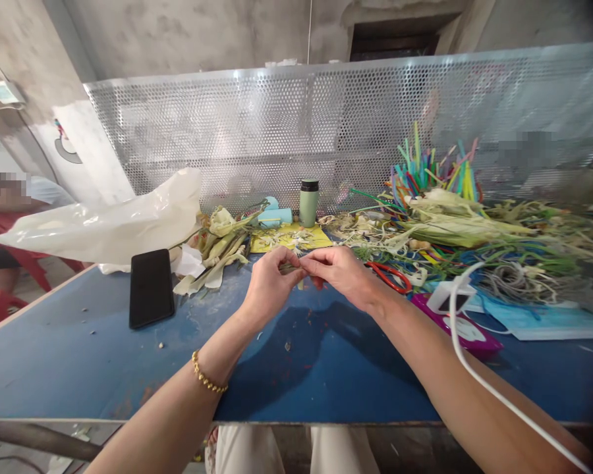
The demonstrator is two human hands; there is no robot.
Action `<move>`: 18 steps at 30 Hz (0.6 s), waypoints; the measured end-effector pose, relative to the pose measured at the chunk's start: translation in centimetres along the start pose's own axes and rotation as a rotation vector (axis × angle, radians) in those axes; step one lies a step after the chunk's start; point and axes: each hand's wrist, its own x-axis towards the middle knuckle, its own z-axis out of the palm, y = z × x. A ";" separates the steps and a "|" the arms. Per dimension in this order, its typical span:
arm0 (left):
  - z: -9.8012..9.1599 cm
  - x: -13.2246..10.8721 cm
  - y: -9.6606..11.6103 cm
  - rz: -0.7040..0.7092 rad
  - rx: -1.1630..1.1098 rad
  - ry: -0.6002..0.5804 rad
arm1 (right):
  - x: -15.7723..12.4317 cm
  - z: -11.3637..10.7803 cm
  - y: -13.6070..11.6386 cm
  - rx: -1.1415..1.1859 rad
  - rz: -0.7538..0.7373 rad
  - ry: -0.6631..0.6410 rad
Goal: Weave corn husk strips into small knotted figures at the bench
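Observation:
My left hand (pixel 269 283) and my right hand (pixel 343 273) meet above the middle of the blue table (pixel 188 368), fingertips pinched together and almost touching. Between them shows a sliver of something thin and pale green, mostly covered by the fingers; its kind I cannot make out. Just beyond the fingers lies a yellow sheet (pixel 261 242) with small whitish, flower-like pieces (pixel 296 236) on it. Dry corn husks (pixel 222 247) are heaped to the left of the sheet. Red-handled scissors (pixel 393 276), partly covered, rest near my right wrist.
A black phone (pixel 151 288) and a large pale plastic bag (pixel 113 217) are at left. Behind stand a green bottle (pixel 309 203) and a perforated metal screen (pixel 257 131). Husks (pixel 454 220), colourful pipe cleaners (pixel 425 164) and a white cable (pixel 457 329) occupy the right. A person (pixel 10 224) sits far left.

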 end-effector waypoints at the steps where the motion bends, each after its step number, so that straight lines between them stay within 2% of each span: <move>1: 0.0 0.0 0.1 -0.011 -0.021 0.007 | 0.0 -0.1 0.0 0.017 0.005 -0.010; 6: -0.1 0.0 0.2 0.038 -0.116 -0.016 | 0.0 -0.4 0.0 0.261 0.105 -0.104; 9: -0.1 -0.1 0.4 0.084 -0.111 -0.049 | -0.1 -0.6 0.0 0.277 0.195 -0.142; 14: -0.1 -0.2 0.6 0.066 -0.122 -0.055 | 0.0 -0.7 0.0 0.276 0.287 -0.121; 18: 0.1 -0.1 0.5 0.031 -0.149 -0.050 | 0.1 -0.6 0.1 0.255 0.227 -0.024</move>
